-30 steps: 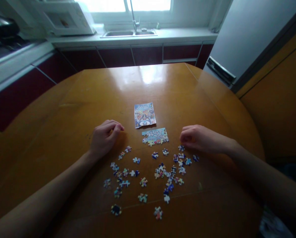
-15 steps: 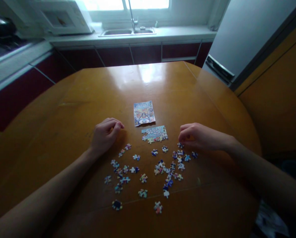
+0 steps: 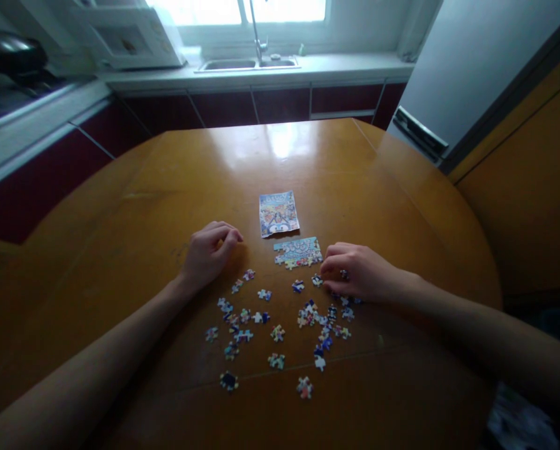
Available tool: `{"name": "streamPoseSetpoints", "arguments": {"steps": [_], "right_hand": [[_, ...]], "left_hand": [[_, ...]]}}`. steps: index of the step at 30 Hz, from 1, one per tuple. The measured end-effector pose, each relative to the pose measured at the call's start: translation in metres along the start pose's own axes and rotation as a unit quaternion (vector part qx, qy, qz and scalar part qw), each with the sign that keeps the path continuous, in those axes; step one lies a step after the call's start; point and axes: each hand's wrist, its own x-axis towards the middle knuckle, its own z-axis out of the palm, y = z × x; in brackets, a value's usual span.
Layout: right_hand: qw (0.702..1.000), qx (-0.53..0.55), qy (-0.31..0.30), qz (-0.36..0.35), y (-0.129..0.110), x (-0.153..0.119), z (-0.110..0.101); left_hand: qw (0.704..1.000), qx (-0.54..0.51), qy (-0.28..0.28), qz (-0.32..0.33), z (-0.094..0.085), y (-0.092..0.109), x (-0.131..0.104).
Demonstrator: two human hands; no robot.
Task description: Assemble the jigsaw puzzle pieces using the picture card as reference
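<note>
My left hand [image 3: 213, 250] rests on the table left of the puzzle, its fingers curled in with nothing seen in them. My right hand [image 3: 355, 270] is over the loose pieces on the right, thumb and fingers apart. Just left of its fingertips lies a dark-and-white puzzle piece [image 3: 316, 280]; whether they touch it I cannot tell. Another piece [image 3: 344, 274] shows through the gap between thumb and fingers. The joined puzzle section [image 3: 299, 252], pale blue with a colourful lower edge, lies between my hands. Behind it is a creased picture sheet [image 3: 279, 214].
Loose puzzle pieces lie in a left cluster [image 3: 242, 317] and a right cluster [image 3: 324, 322], with single pieces nearer me, such as a pinkish one [image 3: 304, 387]. The wooden table [image 3: 190, 181] reaches toward a sink counter [image 3: 355, 62]. A fridge [image 3: 477, 69] stands at right.
My right hand has moved left and slightly nearer me, spreading its fingers beside the dark-and-white piece. My left hand stays in place on the table. The whole view has shifted a little.
</note>
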Motion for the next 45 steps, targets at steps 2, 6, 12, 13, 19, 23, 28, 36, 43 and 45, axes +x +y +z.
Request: {"name": "streamPoseSetpoints", "arguments": {"steps": [2, 6, 12, 13, 19, 23, 28, 36, 43, 45], "right_hand": [[1.0, -0.011, -0.004, 0.005, -0.002, 0.001, 0.005], [1.0, -0.019, -0.002, 0.015, -0.002, 0.003, 0.011], [1.0, 0.006, -0.012, -0.007, -0.002, 0.002, 0.012], [1.0, 0.012, -0.014, -0.011, -0.002, 0.002, 0.012], [0.999, 0.036, 0.009, -0.024, 0.001, 0.001, 0.007], [0.999, 0.039, 0.029, -0.018, 0.003, 0.0, 0.002], [0.998, 0.032, 0.052, -0.009, 0.007, -0.001, -0.001], [0.998, 0.034, 0.042, -0.016, 0.005, -0.002, 0.002], [0.994, -0.004, -0.021, -0.111, -0.014, -0.003, 0.022], [0.992, -0.017, -0.023, -0.12, -0.016, -0.003, 0.025]], "left_hand": [[1.0, 0.0, -0.001, 0.002, 0.0, 0.0, 0.0], [1.0, -0.003, -0.003, 0.01, 0.0, 0.001, 0.0], [1.0, -0.004, 0.0, 0.009, 0.001, 0.001, 0.0], [1.0, -0.004, 0.0, 0.007, 0.001, 0.001, 0.0], [1.0, -0.01, 0.001, 0.005, 0.001, 0.001, 0.001], [1.0, -0.012, -0.001, 0.0, 0.001, 0.0, 0.001], [1.0, -0.005, -0.001, -0.001, 0.0, 0.002, 0.001], [1.0, -0.005, -0.001, 0.001, 0.001, 0.0, 0.001], [1.0, -0.003, -0.001, 0.001, 0.001, 0.0, 0.001], [1.0, -0.004, 0.0, 0.004, 0.001, 0.001, 0.0]]}}
